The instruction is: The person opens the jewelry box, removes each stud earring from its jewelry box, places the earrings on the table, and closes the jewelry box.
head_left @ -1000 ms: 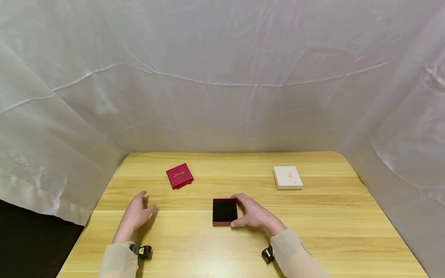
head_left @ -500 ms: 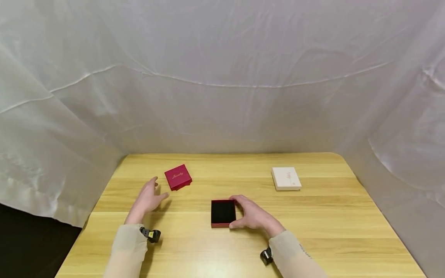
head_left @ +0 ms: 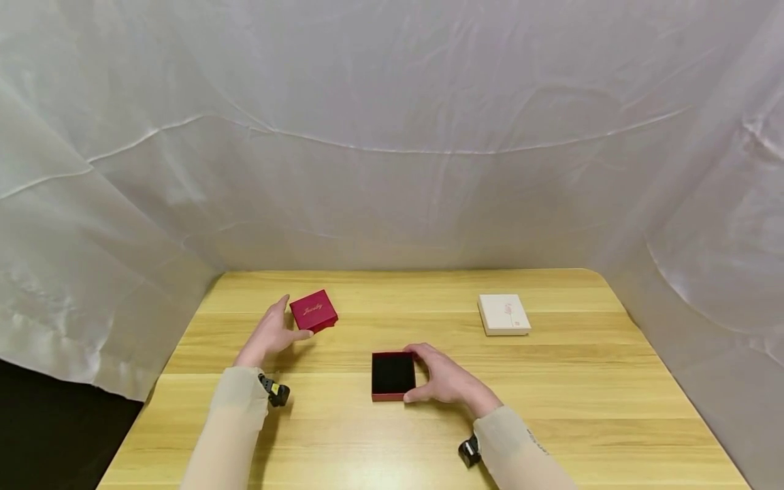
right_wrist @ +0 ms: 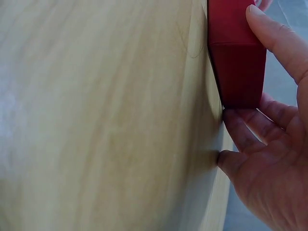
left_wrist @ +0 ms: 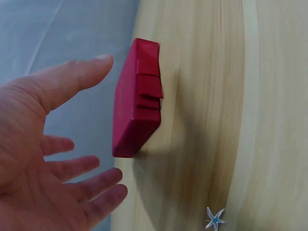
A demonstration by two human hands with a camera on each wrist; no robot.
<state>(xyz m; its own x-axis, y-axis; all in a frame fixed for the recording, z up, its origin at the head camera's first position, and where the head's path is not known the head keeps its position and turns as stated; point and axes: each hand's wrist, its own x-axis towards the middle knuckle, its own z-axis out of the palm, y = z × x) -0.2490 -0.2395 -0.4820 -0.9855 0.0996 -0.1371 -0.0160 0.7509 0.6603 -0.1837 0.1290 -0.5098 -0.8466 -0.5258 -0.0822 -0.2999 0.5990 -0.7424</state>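
At the back left lies a dark pink lid (head_left: 313, 310) with gold lettering that reads "Jewelry". A ribbon bow (left_wrist: 149, 86) shows on its side in the left wrist view. My left hand (head_left: 273, 332) is spread around the lid's left corner, thumb on the near side, fingers beyond, with a gap to it in the left wrist view. In the middle of the table stands an open red box (head_left: 393, 376) with a black lining. My right hand (head_left: 447, 376) grips its right side, thumb at the near corner (right_wrist: 276, 36) and fingers at the far one.
A white box (head_left: 504, 314) with pink print sits at the back right of the wooden table (head_left: 551, 408). A small starfish-shaped piece (left_wrist: 215, 219) with a blue centre lies on the wood near my left hand. Pale cloth (head_left: 392, 170) hangs behind and beside the table.
My left hand has moved forward and to the right, up to the pink lid. My right hand stays on the red box, and the boxes stay in place.
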